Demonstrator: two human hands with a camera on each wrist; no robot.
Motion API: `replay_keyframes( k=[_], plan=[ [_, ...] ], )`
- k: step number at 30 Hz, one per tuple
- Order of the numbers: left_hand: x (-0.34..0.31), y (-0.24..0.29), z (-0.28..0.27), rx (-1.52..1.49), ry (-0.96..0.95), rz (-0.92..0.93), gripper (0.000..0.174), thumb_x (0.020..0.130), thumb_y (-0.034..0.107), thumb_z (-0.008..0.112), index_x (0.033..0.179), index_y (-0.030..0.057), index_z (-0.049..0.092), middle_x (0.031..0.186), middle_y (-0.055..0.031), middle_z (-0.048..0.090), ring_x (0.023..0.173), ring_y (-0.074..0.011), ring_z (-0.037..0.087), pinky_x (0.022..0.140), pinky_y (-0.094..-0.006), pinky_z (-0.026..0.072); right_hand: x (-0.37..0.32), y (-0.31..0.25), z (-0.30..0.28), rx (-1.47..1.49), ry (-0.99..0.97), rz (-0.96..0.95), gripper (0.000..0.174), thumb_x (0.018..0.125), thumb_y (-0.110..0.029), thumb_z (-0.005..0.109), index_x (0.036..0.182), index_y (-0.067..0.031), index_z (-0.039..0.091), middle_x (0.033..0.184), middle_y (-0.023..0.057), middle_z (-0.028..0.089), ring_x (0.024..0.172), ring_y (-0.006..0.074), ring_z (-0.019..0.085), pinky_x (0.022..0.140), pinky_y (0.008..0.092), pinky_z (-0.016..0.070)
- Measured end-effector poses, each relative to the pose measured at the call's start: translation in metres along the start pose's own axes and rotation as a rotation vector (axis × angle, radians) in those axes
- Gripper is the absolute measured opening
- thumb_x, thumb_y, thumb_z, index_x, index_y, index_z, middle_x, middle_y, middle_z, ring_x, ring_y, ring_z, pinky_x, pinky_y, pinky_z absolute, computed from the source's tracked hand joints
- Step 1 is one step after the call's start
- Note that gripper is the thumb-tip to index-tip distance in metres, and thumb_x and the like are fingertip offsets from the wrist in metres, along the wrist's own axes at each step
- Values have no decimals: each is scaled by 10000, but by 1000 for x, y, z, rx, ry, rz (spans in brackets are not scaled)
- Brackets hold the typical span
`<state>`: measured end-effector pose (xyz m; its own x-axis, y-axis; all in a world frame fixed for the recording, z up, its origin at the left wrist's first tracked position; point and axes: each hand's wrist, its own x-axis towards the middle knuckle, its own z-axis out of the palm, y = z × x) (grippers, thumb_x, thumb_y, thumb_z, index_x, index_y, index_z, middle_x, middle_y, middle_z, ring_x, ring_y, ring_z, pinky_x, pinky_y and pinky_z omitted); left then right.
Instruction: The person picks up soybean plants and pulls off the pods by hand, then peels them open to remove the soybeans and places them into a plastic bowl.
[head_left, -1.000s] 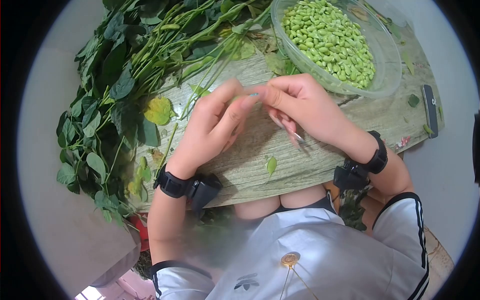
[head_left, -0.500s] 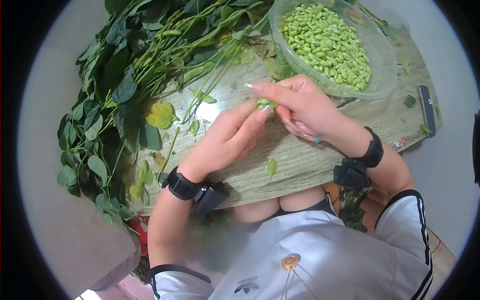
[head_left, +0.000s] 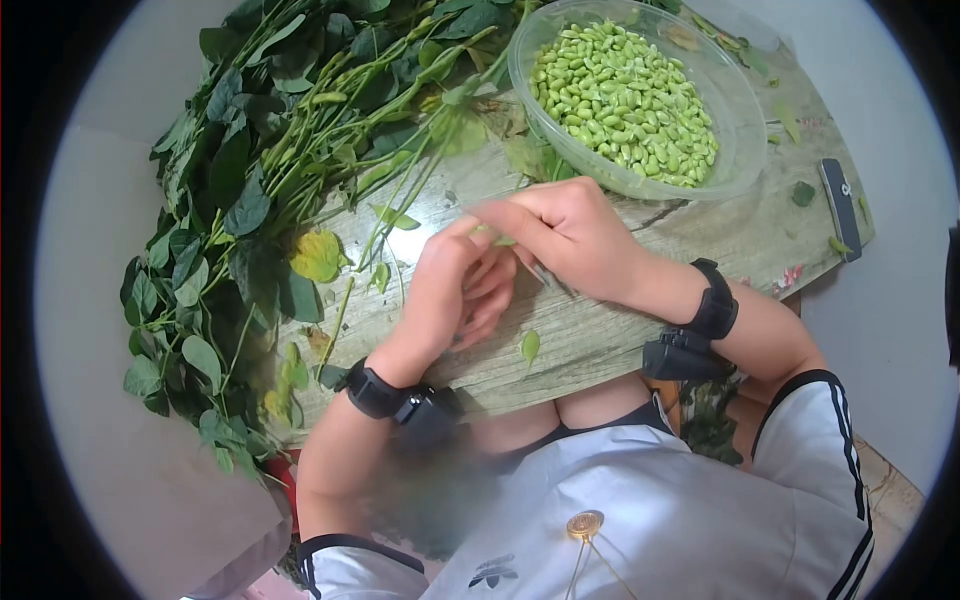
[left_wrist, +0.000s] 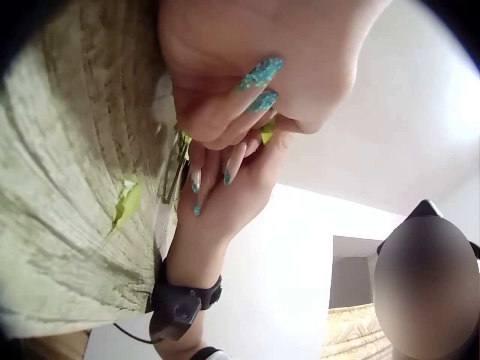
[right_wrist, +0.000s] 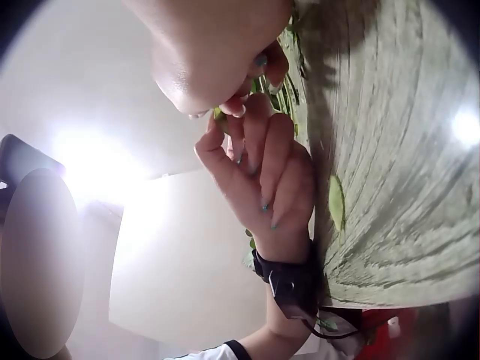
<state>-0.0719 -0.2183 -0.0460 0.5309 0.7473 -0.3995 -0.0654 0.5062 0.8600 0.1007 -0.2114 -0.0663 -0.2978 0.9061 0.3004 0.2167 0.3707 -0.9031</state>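
Above the wooden table [head_left: 560, 320], my two hands meet at the fingertips around a small green bean pod [head_left: 494, 237]. My left hand [head_left: 452, 285] pinches one end of it between thumb and forefinger, its other fingers curled. From the other side my right hand [head_left: 575, 240] grips it too, covering most of the pod in the head view. A green bit of the bean pod [left_wrist: 268, 132] peeks out between the hands in the left wrist view, and the pod [right_wrist: 218, 113] shows again in the right wrist view. Below the hands lies a loose pod [head_left: 530, 346].
A clear plastic bowl [head_left: 750, 150] of shelled green beans [head_left: 630, 105] stands just beyond my right hand. Leafy bean stalks [head_left: 240, 185] heap along the left and far side, with a yellow leaf [head_left: 317, 256]. At the right edge lies a dark flat object [head_left: 840, 210].
Half a second ago, the pod showed above my left fingers, with the right thumb raised; now the right hand has come left and covers it. The bowl appears shifted left as the view turned.
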Motion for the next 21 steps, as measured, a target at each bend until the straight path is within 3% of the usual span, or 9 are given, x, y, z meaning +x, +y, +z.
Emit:
replay_keyframes(
  k=[3,7,9,13,15,17,19,21],
  plan=[
    [1,-3,-7,-144,-125,38,272,951,212,306,983,3,476,594,3,332,384,-84,311,284,-209,265,1,-5,-4,-39,-12,50,354,982,-300,563,827,-40,745,543,86,603,461,168,558,464,286,424],
    [3,-2,-16,-125,-223,40,269,930,182,289,969,-18,464,623,-17,346,386,-94,314,278,-214,274,1,-10,-2,39,34,54,387,977,-306,573,748,-31,718,523,64,584,456,133,537,457,277,410],
    [4,-2,-18,-412,-325,5,253,904,154,292,965,-23,462,660,-28,362,396,-100,307,278,-214,272,1,-10,-3,56,36,86,408,974,-308,577,710,-23,700,515,54,575,455,118,529,455,271,403],
    [7,-5,-25,-537,-307,-27,256,886,135,303,996,-16,477,683,-36,371,413,-99,307,285,-216,278,-1,-11,-5,98,51,136,414,972,-315,581,709,-15,691,509,40,563,459,92,516,454,262,386],
    [5,1,-25,-527,-152,-1,263,914,154,304,1000,0,499,672,-19,361,423,-97,304,305,-213,270,2,-13,-7,121,20,157,419,971,-316,582,700,-14,686,508,39,560,460,87,513,455,261,380],
    [9,-1,-37,-562,-123,37,258,933,163,304,982,8,504,664,-7,356,423,-94,298,315,-209,263,0,-16,-13,84,-178,179,304,1007,-245,531,878,-27,700,628,-3,608,497,32,530,439,201,405],
    [15,-2,-47,-560,-132,134,267,978,188,302,876,29,491,637,24,336,420,-84,269,339,-196,240,1,-29,-27,260,-380,274,390,1001,-303,533,788,-2,660,639,39,622,449,90,531,424,220,407],
    [17,1,-51,-552,-109,129,262,978,181,301,843,38,475,631,25,328,419,-80,263,341,-195,241,-1,-29,-29,313,-481,273,361,995,-289,544,817,1,665,662,48,633,469,99,545,434,220,417]
  ],
)
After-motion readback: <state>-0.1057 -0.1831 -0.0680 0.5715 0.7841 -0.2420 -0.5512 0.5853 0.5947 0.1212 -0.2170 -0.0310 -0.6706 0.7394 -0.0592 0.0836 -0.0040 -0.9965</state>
